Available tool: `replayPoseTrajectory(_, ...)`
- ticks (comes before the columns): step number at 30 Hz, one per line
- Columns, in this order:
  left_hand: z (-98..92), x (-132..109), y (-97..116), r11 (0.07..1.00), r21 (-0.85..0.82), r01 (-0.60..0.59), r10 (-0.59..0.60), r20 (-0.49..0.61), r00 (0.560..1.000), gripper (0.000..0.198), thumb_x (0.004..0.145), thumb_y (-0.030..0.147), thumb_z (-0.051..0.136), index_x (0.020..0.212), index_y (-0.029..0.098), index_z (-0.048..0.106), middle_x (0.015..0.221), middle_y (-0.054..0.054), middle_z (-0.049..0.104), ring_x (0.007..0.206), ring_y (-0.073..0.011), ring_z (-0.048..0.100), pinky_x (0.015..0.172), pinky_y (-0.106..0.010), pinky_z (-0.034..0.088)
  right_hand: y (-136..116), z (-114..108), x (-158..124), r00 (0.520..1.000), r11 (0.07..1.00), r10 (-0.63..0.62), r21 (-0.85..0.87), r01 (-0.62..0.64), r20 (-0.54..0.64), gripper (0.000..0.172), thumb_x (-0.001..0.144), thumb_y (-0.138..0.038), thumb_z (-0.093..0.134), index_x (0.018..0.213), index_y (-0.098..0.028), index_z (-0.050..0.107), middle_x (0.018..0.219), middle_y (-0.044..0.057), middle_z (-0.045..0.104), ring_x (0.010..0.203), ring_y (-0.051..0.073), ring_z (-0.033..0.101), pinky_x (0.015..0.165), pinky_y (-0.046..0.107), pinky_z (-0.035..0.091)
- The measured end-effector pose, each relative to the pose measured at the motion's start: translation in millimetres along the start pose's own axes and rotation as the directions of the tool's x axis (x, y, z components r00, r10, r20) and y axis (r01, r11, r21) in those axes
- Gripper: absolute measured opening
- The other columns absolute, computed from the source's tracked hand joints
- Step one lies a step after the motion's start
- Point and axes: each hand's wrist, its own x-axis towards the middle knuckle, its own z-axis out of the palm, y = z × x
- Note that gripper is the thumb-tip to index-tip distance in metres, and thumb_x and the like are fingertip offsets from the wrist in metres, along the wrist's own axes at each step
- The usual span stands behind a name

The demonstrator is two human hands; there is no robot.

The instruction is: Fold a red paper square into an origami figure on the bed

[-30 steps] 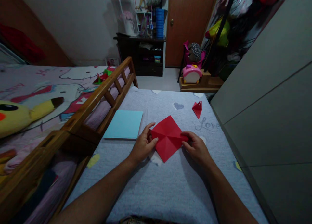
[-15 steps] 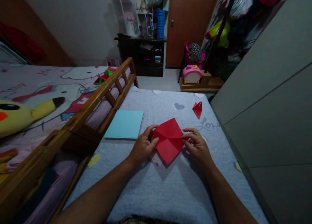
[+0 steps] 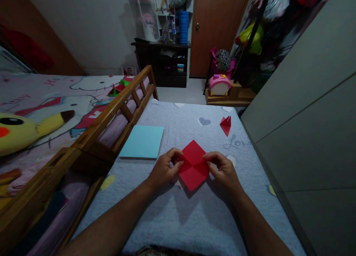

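Note:
A red square of origami paper [image 3: 193, 168], creased through its middle, is held up with one corner pointing toward me. My left hand [image 3: 168, 167] pinches its left corner between thumb and fingers. At the right corner, my right hand [image 3: 221, 167] has its thumb and fingertips closed on the paper. A shadow falls on the sheet below, so the paper appears slightly raised. Beyond my right hand lies a folded red paper piece [image 3: 226, 125] with pointed ends. To the left of my left hand rests a light blue square pad [image 3: 142, 142].
The mattress sheet [image 3: 183, 115] is pale blue with printed hearts and letters. A wooden bed rail [image 3: 108, 115] runs along the left side, with a yellow plush toy [image 3: 16, 131] behind it. A pale cabinet [image 3: 306, 118] borders the right. A dark shelf [image 3: 161, 65] stands beyond the foot.
The red paper has turned slightly and shifted a little toward me, its creases now pulled flatter. Both hands have closed more firmly on its side corners. The blue pad and folded piece stay put.

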Motion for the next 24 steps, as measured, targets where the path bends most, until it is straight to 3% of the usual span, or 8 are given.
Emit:
replayPoseTrajectory(3,-1.7,1.0,-0.3,0.996,0.058,-0.073,0.073,-0.004,0.997,0.004,0.085,0.016,0.059,0.085,0.019,0.061,0.083,0.0,0.057,0.075,-0.0138,0.053,0.068,-0.025,0.042,-1.9,-1.5,0.8,0.999,0.999,-0.05,0.015,0.05,0.014,0.011,0.085,-0.018,0.059,0.086,-0.022,0.069,0.091,0.005,0.07,0.087,0.019,0.066,0.074,0.031,0.051)
replayPoseTrajectory(8,-3.3,3.6,-1.9,0.99,0.098,-0.105,0.112,-0.065,0.992,0.0,0.085,0.019,0.063,0.085,0.019,0.062,0.114,-0.006,0.058,0.093,-0.0166,0.055,0.074,-0.026,0.043,-0.6,-0.7,2.3,0.994,0.993,-0.103,0.055,0.101,0.035,0.011,0.086,-0.02,0.061,0.086,-0.024,0.071,0.093,0.005,0.068,0.089,0.019,0.064,0.073,0.03,0.05)
replayPoseTrajectory(16,5.2,2.9,-3.8,1.0,-0.021,0.011,-0.011,-0.03,0.999,0.006,0.085,0.023,0.061,0.088,0.018,0.065,0.081,-0.002,0.062,0.072,-0.0143,0.054,0.065,-0.026,0.042,1.6,12.8,1.4,0.994,0.975,0.105,0.203,-0.096,-0.036,0.013,0.08,-0.029,0.07,0.089,-0.022,0.065,0.082,0.003,0.069,0.076,0.018,0.065,0.07,0.029,0.053)
replayPoseTrajectory(19,7.3,4.1,-3.1,1.0,-0.015,-0.001,0.001,-0.047,0.999,0.01,0.086,0.023,0.061,0.091,0.018,0.068,0.083,-0.002,0.065,0.073,-0.0148,0.056,0.065,-0.026,0.043,-2.6,15.2,1.6,0.996,0.981,0.085,0.174,-0.084,0.002,0.008,0.081,-0.029,0.068,0.084,-0.021,0.066,0.081,0.004,0.069,0.075,0.018,0.065,0.07,0.03,0.053)
replayPoseTrajectory(24,8.0,7.9,1.1,0.998,0.024,-0.064,0.065,-0.042,0.997,0.012,0.086,0.021,0.06,0.092,0.018,0.071,0.083,-0.003,0.065,0.077,-0.0163,0.058,0.07,-0.028,0.044,-11.8,17.8,2.2,0.999,0.996,-0.038,0.079,0.039,-0.017,0.005,0.083,-0.022,0.062,0.084,-0.022,0.067,0.086,0.004,0.065,0.08,0.018,0.061,0.07,0.03,0.05)
